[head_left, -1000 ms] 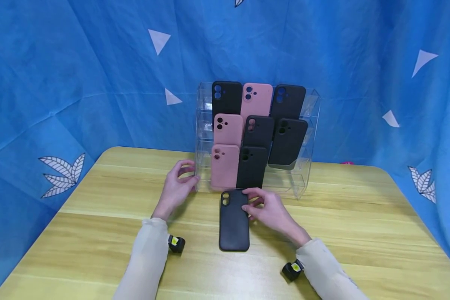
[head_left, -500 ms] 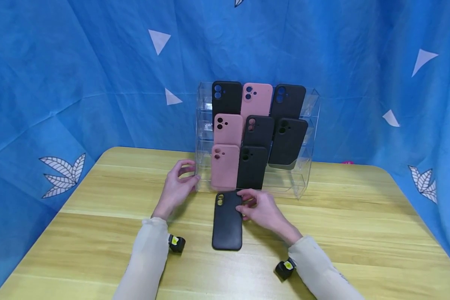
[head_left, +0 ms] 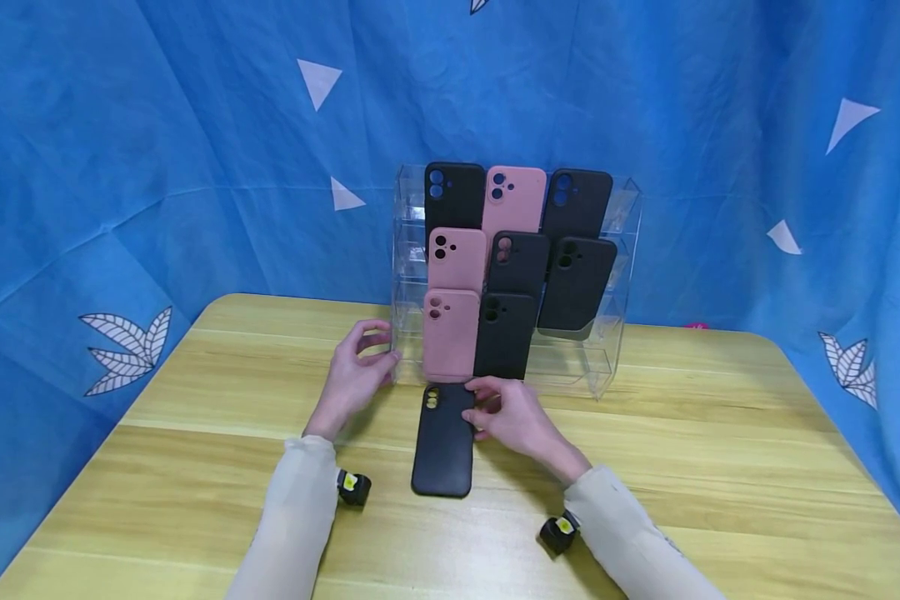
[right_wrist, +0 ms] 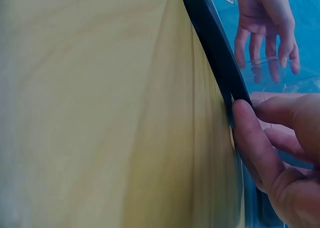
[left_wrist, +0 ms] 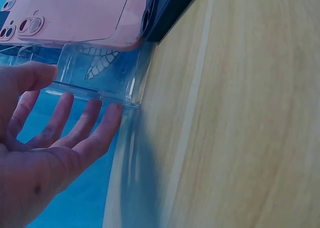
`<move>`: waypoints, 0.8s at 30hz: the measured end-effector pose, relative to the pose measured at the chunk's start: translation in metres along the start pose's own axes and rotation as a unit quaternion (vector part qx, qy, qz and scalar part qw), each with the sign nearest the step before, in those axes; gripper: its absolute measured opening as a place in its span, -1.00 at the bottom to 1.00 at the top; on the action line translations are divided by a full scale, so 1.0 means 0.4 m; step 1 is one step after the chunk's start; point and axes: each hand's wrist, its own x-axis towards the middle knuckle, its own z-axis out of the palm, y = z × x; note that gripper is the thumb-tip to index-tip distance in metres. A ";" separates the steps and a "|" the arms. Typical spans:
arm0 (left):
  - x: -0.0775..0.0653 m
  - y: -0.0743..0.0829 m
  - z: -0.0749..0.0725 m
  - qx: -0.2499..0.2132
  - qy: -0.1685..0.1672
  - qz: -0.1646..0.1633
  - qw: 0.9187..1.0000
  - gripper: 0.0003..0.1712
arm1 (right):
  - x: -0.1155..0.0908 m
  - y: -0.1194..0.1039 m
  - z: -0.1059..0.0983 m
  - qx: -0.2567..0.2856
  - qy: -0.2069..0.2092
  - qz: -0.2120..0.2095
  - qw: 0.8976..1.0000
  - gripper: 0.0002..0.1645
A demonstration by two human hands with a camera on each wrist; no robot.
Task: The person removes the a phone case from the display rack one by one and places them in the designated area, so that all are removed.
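Note:
My right hand (head_left: 513,415) pinches a black phone case (head_left: 444,454) by its upper right edge, thumb on one face and fingers behind. In the head view the case tilts slightly in front of a clear display rack (head_left: 607,358); in the right wrist view it appears edge-on, with the right hand's thumb (right_wrist: 250,133) against it. My left hand (head_left: 352,375) rests at the rack's lower left side. In the left wrist view its spread fingers (left_wrist: 85,125) touch the clear side panel. On the rack's bottom tier are a pink case (head_left: 450,337) and a black case (head_left: 504,342).
Higher tiers hold more black and pink cases, including a pink one (head_left: 515,200) at the top and a black one (head_left: 576,283) at right. A wooden table (head_left: 720,467) lies beneath, with a blue patterned curtain (head_left: 232,150) behind.
My right hand has slid the black phone case leftward, and the case now leans a little, its bottom end further left. The left hand has stayed at the rack's side.

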 end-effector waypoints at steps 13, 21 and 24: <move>0.001 0.000 0.000 -0.012 -0.005 -0.003 1.000 -0.51 | 0.009 -0.007 0.007 -0.003 0.007 0.018 1.000 -0.55; 0.002 -0.001 0.000 -0.010 -0.005 -0.002 1.000 -0.51 | 0.009 -0.009 0.009 0.015 0.011 0.030 0.999 -0.57; 0.002 -0.002 -0.001 -0.007 -0.004 -0.002 1.000 -0.51 | 0.008 -0.007 0.006 0.014 0.010 0.031 0.999 -0.58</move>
